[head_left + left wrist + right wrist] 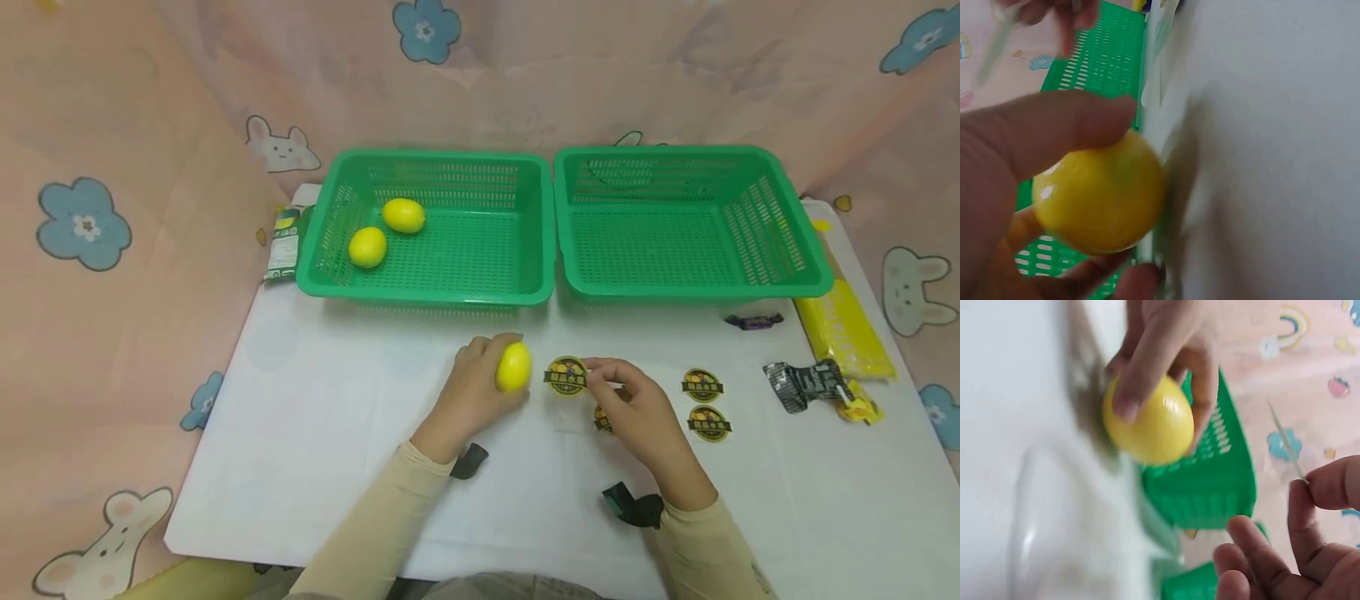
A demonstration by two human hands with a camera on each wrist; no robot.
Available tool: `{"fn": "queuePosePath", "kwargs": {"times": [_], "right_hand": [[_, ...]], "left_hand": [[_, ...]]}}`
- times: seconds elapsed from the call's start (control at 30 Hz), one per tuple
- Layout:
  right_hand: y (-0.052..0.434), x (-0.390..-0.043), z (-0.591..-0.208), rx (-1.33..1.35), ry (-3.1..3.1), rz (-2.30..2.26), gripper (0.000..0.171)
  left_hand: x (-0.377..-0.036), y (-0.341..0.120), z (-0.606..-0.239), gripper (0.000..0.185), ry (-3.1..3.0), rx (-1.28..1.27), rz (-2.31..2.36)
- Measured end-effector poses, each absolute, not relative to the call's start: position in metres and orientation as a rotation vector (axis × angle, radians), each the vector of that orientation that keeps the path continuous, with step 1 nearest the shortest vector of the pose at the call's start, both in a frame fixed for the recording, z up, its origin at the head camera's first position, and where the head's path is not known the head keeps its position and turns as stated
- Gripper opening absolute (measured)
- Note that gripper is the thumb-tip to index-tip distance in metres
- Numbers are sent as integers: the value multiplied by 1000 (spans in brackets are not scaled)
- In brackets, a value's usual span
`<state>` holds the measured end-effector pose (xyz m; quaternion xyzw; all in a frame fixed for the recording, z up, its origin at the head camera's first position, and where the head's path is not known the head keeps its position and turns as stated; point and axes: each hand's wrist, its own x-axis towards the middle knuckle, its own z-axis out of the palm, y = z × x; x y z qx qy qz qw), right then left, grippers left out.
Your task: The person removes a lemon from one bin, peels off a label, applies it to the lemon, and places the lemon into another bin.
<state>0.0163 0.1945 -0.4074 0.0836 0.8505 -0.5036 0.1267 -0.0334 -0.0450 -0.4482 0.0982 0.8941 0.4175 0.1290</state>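
Between the two hands over the table, the left hand [471, 393] should hold its smooth yellow lemon-shaped fruit [513, 366] steady while the right hand [630, 406], pinching the round yellow-and-black sticker [567, 376], presses it flat.

Pink cartoon curtain [150, 108], white table [315, 433]

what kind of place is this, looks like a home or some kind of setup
Probably a staged tabletop work area, not a lived-in room: a white table walled in by pink cartoon cloth, two green baskets side by side, and round stickers laid out beside yellow lemons.
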Motion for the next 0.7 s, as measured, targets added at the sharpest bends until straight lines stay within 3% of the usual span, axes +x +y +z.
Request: {"fn": "queuePosePath", "kwargs": {"times": [0.33,0.57,0.7], "right_hand": [[167,-2,-379,85,2563,-1625,33],[160,-4,-374,58,2634,-1582,25],[160,-5,-375,21,2690,-1551,22]], "left_hand": [[-43,-39,-423,95,1782,336,2005],[-39,-41,-423,61,1788,381,2088],[-39,-40,-424,52,1767,365,2143]]}}
